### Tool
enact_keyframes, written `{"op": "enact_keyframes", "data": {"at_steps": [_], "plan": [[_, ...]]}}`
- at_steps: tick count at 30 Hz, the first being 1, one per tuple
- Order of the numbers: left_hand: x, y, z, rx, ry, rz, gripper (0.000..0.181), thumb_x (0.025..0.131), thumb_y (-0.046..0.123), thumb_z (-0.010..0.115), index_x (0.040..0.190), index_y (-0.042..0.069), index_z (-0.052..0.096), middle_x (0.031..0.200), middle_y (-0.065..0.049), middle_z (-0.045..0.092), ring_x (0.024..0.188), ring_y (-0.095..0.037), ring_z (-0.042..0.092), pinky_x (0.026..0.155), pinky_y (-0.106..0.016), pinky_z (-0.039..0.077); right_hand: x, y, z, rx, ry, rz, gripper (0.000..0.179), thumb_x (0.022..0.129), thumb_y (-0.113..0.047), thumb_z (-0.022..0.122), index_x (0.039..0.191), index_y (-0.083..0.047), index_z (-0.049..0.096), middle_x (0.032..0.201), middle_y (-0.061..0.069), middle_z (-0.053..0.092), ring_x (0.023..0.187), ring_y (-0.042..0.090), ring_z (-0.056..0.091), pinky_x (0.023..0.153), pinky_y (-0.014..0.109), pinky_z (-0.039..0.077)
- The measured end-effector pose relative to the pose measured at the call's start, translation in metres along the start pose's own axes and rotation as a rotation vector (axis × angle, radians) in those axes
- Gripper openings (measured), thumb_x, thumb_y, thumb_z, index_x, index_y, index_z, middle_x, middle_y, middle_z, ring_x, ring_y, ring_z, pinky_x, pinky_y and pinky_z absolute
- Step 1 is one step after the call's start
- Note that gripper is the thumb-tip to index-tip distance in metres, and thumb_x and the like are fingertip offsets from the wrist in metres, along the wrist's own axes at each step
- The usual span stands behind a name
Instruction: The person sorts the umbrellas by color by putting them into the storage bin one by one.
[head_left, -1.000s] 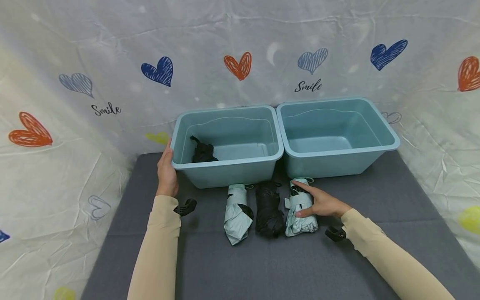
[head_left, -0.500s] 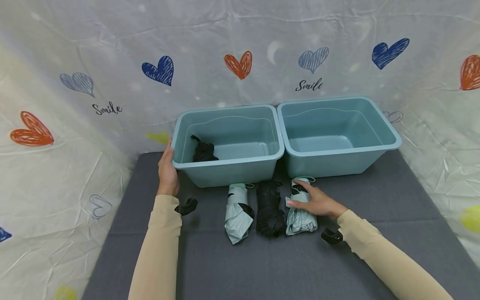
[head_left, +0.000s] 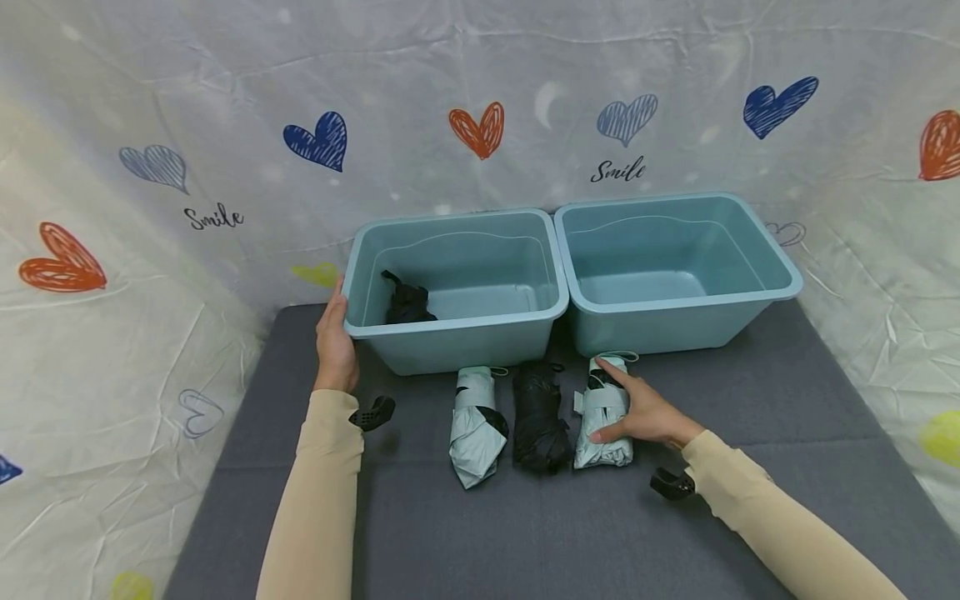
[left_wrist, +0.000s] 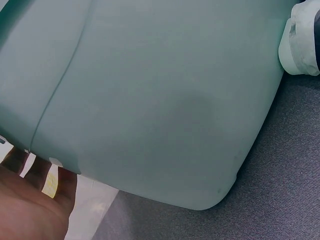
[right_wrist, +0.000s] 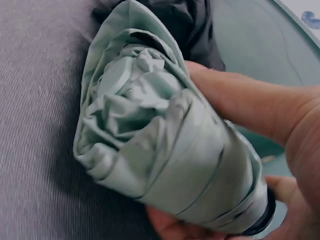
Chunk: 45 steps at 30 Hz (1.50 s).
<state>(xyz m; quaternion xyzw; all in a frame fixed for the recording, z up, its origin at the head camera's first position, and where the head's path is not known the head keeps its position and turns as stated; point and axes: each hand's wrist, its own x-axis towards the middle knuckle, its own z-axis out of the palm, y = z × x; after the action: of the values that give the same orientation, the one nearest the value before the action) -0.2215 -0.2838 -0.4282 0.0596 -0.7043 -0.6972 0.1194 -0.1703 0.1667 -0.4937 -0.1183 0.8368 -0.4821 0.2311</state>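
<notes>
In the head view my right hand (head_left: pixel 647 412) grips the rightmost folded umbrella (head_left: pixel 603 408), pale green with a strap and a cord loop. The right wrist view shows the thumb on one side of this umbrella (right_wrist: pixel 185 155) and fingers round the other side. Beside it lie a black folded umbrella (head_left: pixel 538 421) and another pale green umbrella (head_left: pixel 477 442). My left hand (head_left: pixel 335 346) rests with extended fingers against the outer left end of the left blue-green bin (head_left: pixel 457 350); its fingertips touch the bin's wall in the left wrist view.
A black bundled item (head_left: pixel 408 302) lies inside the left bin at its left end. The right bin (head_left: pixel 652 329) stands close alongside. Both stand on a dark grey tablecloth (head_left: pixel 480 542), with a white printed curtain (head_left: pixel 405 83) behind them.
My right hand's thumb and fingers have shifted along the rightmost umbrella, and its loop end has moved slightly right. The left hand stays at the bin.
</notes>
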Motion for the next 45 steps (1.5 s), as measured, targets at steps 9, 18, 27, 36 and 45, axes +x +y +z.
{"op": "enact_keyframes", "data": {"at_steps": [9, 18, 27, 36, 45], "plan": [[0.002, -0.005, 0.001, 0.022, 0.018, 0.005, 0.048, 0.113, 0.035, 0.028, 0.161, 0.031, 0.027, 0.167, 0.013, 0.019, 0.153, -0.009, 0.015, 0.124, -0.037, 0.016, -0.023, 0.009, -0.011, 0.101, 0.011, -0.157, 0.122, 0.075, -0.021, 0.094, 0.166, -0.026, 0.012, 0.169, 0.019, 0.0, 0.14, 0.049, 0.034, 0.088, 0.041, 0.053], [0.003, -0.006, 0.001, 0.004, 0.027, 0.014, 0.048, 0.113, 0.032, 0.028, 0.161, 0.029, 0.028, 0.167, 0.013, 0.021, 0.153, -0.009, 0.016, 0.124, -0.037, 0.016, -0.05, -0.019, -0.028, 0.285, -0.147, -0.318, 0.123, 0.076, -0.001, 0.09, 0.166, -0.027, 0.01, 0.163, 0.017, 0.017, 0.124, 0.031, 0.056, 0.089, 0.039, 0.058], [0.002, -0.005, 0.001, 0.014, 0.029, 0.013, 0.048, 0.113, 0.034, 0.028, 0.161, 0.03, 0.029, 0.166, 0.014, 0.021, 0.153, -0.008, 0.016, 0.124, -0.036, 0.016, -0.058, -0.071, -0.074, 0.372, -0.254, -0.408, 0.124, 0.077, 0.017, 0.079, 0.166, -0.026, 0.005, 0.146, 0.024, 0.035, 0.121, 0.028, 0.056, 0.089, 0.047, 0.057], [0.003, -0.005, 0.0, 0.016, 0.027, 0.018, 0.048, 0.113, 0.035, 0.028, 0.161, 0.031, 0.028, 0.167, 0.011, 0.019, 0.153, -0.009, 0.015, 0.124, -0.037, 0.015, -0.017, -0.115, -0.131, 0.182, -0.11, -0.336, 0.122, 0.079, 0.012, 0.082, 0.165, -0.035, 0.01, 0.164, 0.009, 0.018, 0.123, 0.031, 0.057, 0.084, 0.043, 0.059], [0.003, -0.006, -0.001, 0.037, 0.029, 0.003, 0.048, 0.114, 0.032, 0.028, 0.162, 0.028, 0.026, 0.169, 0.006, 0.016, 0.154, -0.009, 0.012, 0.124, -0.037, 0.013, 0.041, -0.133, -0.167, 0.087, -0.026, -0.203, 0.118, 0.084, 0.001, 0.083, 0.163, -0.042, 0.007, 0.169, 0.009, 0.005, 0.146, 0.045, 0.03, 0.091, 0.045, 0.055]]}}
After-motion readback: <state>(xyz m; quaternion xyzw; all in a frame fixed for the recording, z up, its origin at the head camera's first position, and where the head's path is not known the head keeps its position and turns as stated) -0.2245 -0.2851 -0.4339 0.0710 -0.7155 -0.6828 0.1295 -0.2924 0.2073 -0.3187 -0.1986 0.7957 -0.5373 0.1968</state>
